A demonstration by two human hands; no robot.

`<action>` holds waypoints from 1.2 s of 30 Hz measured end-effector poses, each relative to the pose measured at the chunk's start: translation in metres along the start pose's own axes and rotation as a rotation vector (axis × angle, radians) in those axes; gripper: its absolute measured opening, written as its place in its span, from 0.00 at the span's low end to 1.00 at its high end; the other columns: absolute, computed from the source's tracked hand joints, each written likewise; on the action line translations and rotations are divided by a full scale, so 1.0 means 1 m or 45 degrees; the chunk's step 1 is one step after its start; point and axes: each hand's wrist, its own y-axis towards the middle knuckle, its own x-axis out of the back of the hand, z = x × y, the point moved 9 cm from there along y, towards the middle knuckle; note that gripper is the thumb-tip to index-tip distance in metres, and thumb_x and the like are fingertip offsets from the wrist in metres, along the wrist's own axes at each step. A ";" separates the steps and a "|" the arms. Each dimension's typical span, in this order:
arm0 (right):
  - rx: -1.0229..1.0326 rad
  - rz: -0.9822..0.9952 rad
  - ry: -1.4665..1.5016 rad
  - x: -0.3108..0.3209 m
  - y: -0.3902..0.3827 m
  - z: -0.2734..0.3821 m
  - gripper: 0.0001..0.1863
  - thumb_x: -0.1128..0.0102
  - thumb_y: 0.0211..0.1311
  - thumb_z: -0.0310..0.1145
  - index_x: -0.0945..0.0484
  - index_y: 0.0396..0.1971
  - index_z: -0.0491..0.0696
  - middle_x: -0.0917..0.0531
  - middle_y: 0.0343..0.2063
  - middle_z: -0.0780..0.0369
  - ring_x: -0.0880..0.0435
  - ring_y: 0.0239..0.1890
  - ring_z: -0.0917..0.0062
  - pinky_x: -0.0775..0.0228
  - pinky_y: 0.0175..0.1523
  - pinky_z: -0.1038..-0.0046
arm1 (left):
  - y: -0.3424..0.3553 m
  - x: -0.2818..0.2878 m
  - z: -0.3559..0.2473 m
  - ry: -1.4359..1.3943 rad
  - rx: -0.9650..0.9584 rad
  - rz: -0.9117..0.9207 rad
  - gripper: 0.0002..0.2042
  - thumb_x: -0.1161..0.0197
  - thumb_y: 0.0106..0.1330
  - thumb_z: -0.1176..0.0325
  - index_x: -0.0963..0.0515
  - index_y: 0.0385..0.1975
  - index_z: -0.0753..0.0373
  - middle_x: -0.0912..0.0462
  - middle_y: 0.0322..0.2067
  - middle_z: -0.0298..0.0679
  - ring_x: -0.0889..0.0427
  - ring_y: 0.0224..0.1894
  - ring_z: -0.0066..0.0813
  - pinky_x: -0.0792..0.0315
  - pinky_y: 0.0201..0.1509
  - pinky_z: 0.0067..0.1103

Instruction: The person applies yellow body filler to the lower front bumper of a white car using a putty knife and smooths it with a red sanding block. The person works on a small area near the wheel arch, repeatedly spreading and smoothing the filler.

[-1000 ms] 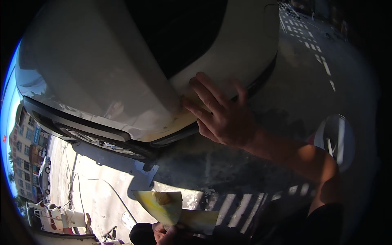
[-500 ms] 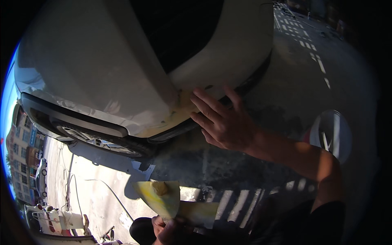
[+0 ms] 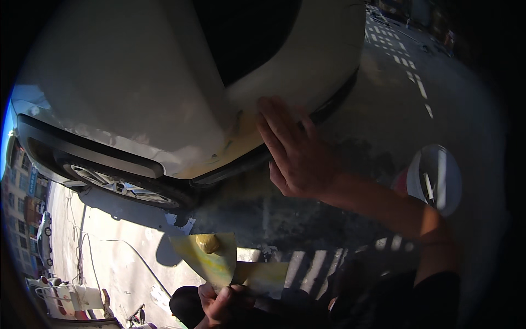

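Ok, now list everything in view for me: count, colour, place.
Large car: one, whitish, upper middle
Window: one, dark, top of that car
Wheel: one, black tyre with silvery rim, left underside
Patch: one, tan, lower corner of the body
Plates: two, yellowish, lower centre
Lump: one, tan-yellow, on the left plate
Bucket: one, whitish, right
Parked car: one, pale, far left
Building: at least one, beige and blue, left edge
Clutter: several pieces, partly white, lower left, too unclear to count
Left hand: one, bare, lower centre, gripping the plates
Right hand: one, bare, centre, at the patch
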 end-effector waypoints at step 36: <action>-0.161 -0.514 0.227 -0.082 -0.006 0.046 0.45 0.49 0.68 0.51 0.48 0.75 0.36 0.50 0.75 0.39 0.52 0.77 0.39 0.60 0.77 0.39 | -0.030 0.004 -0.010 -0.006 0.209 0.033 0.16 0.42 0.74 0.64 0.19 0.42 0.75 0.14 0.28 0.50 0.10 0.30 0.37 0.15 0.34 0.28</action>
